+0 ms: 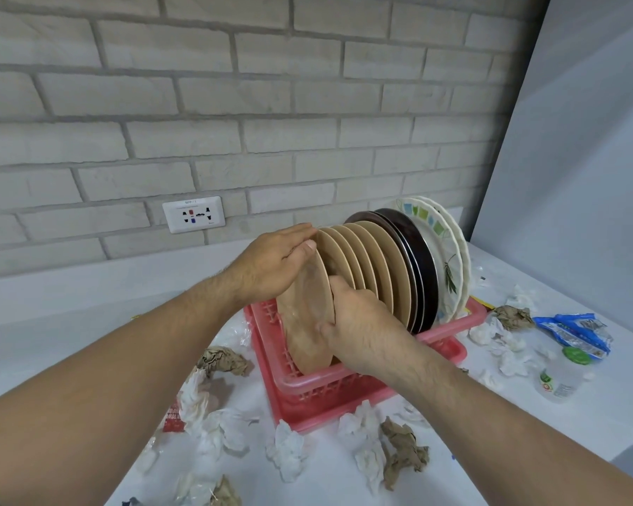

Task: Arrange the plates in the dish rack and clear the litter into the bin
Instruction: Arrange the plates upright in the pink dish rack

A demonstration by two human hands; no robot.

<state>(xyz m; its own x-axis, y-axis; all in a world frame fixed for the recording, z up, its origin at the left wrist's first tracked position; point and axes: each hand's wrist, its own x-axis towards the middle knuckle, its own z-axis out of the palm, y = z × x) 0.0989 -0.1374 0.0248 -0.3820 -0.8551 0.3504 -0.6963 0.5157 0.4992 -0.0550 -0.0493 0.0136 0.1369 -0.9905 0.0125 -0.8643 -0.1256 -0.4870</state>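
A red plastic dish rack [348, 390] stands on the white counter, filled with upright plates: several beige plates [375, 264], two dark brown plates [413, 257] and white patterned plates [441, 250] at the far end. The nearest beige plate [307, 315] stands tilted in the rack's front slot. My left hand [271, 266] grips its top edge. My right hand [359, 323] holds its right rim. Crumpled white tissues [287, 451] and brown paper balls [404, 451] lie around the rack. No bin is in view.
A brick wall with a socket plate [193, 214] runs behind the counter. To the right lie a blue wrapper [572, 332], a small plastic bottle with a green cap [561, 378] and more tissues. A red packet [172, 418] and brown paper [223, 359] lie on the left.
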